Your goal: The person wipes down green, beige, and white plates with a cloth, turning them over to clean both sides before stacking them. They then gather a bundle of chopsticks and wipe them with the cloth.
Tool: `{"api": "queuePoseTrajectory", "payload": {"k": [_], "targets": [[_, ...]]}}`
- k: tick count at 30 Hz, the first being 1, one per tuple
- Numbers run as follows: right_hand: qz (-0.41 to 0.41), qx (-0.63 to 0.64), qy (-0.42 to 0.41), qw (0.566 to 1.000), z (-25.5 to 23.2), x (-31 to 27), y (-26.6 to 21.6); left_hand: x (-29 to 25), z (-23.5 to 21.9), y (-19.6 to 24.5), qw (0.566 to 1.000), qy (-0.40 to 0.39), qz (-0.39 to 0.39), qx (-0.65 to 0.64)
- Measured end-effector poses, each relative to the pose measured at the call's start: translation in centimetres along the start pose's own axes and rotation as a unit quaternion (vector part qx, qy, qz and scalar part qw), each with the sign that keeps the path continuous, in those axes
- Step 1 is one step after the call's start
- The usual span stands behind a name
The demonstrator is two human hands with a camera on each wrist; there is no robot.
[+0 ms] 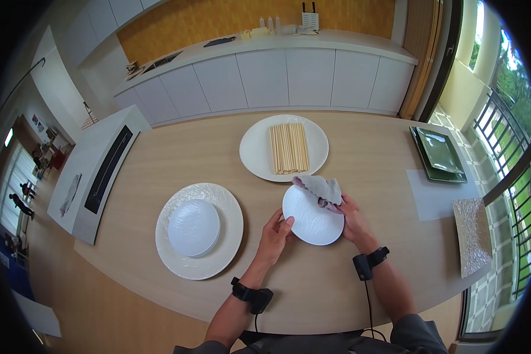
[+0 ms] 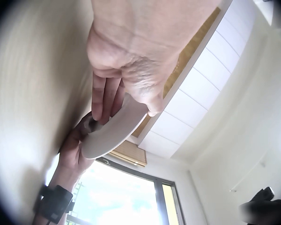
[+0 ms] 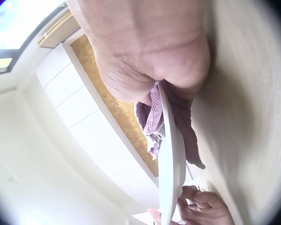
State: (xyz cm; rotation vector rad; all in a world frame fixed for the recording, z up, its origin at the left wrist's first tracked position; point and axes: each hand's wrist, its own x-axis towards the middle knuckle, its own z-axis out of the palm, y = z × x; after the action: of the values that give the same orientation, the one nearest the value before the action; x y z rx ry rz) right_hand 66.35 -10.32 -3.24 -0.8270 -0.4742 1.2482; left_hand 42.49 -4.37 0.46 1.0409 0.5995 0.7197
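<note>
Tilted above the table, a small white plate (image 1: pixel 311 221) is between both hands. My left hand (image 1: pixel 272 239) pinches its left rim, thumb on the upper face and fingers underneath. At the right rim, my right hand (image 1: pixel 354 221) grips a grey and purple cloth (image 1: pixel 320 189) folded over the edge. The right wrist view shows the cloth (image 3: pixel 153 117) hanging on both sides of the plate (image 3: pixel 171 159). To the left, several small white plates (image 1: pixel 193 227) sit stacked on a large white plate (image 1: pixel 230 253).
A white oval plate (image 1: pixel 253 150) behind the hands carries a bundle of pale wooden sticks (image 1: pixel 289 147). Green square plates (image 1: pixel 439 153) and a silvery rectangular tray (image 1: pixel 472 236) lie at the right edge by a white sheet (image 1: pixel 436 197). A white unit with a black slot (image 1: pixel 109 168) stands left.
</note>
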Motion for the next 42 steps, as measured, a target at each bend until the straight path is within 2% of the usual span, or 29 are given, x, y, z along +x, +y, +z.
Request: {"api": "queuePoseTrajectory", "payload": {"k": [2, 6, 8, 9, 11, 15, 17, 18, 20, 25, 30, 34, 35, 42], "targets": [[0.006, 0.007, -0.011, 1.000, 0.4, -0.1, -0.2, -0.1, -0.1, 0.4, 0.999, 0.027, -0.002, 0.026], [0.021, -0.029, -0.038, 0.999, 0.8, -0.5, -0.3, 1.0, -2.0, -1.8, 0.999, 0.030, -0.012, 0.011], [0.027, -0.043, -0.060, 0.997, 0.7, -0.6, -0.4, 0.6, -0.4, -0.8, 0.996, 0.045, -0.018, -0.079], [0.024, -0.043, -0.062, 0.997, 0.7, -0.7, -0.4, 0.7, -0.5, -0.9, 0.996, 0.045, -0.018, -0.079], [0.020, -0.043, -0.064, 0.997, 0.5, -0.5, -0.3, 0.7, -0.8, -1.1, 0.995, 0.033, -0.041, -0.090], [0.007, -0.035, -0.040, 0.999, -0.6, 0.3, 0.4, 0.2, 0.1, -0.4, 0.996, 0.013, -0.022, -0.080], [-0.006, -0.029, -0.025, 0.999, -0.6, 0.3, 0.5, 0.1, 0.0, -0.3, 0.997, -0.032, -0.031, -0.055], [-0.013, -0.031, -0.012, 0.999, -0.6, 0.3, 0.4, 0.1, 0.0, -0.3, 0.997, -0.032, -0.031, -0.055], [-0.019, -0.033, 0.000, 0.999, -0.6, 0.4, 0.4, 0.2, 0.0, -0.5, 0.999, -0.039, -0.030, 0.023], [-0.017, 0.004, 0.025, 1.000, 0.8, -0.4, -0.3, 0.0, 0.0, -0.1, 0.999, -0.030, -0.038, 0.005], [-0.001, -0.034, -0.015, 0.999, 1.8, -0.9, -0.9, 0.5, -1.3, -0.4, 0.998, -0.032, -0.040, -0.021], [0.011, -0.058, -0.063, 0.996, 2.0, -1.2, -1.1, 0.4, -0.8, 0.0, 0.993, -0.016, -0.047, -0.108], [0.010, -0.058, -0.062, 0.996, 2.1, -1.2, -1.2, 0.4, -0.7, 0.1, 0.988, -0.020, -0.062, -0.138], [0.001, -0.028, -0.037, 0.999, 0.2, -0.2, -0.1, 0.2, -0.3, -0.2, 0.991, -0.035, -0.061, -0.113]]}}
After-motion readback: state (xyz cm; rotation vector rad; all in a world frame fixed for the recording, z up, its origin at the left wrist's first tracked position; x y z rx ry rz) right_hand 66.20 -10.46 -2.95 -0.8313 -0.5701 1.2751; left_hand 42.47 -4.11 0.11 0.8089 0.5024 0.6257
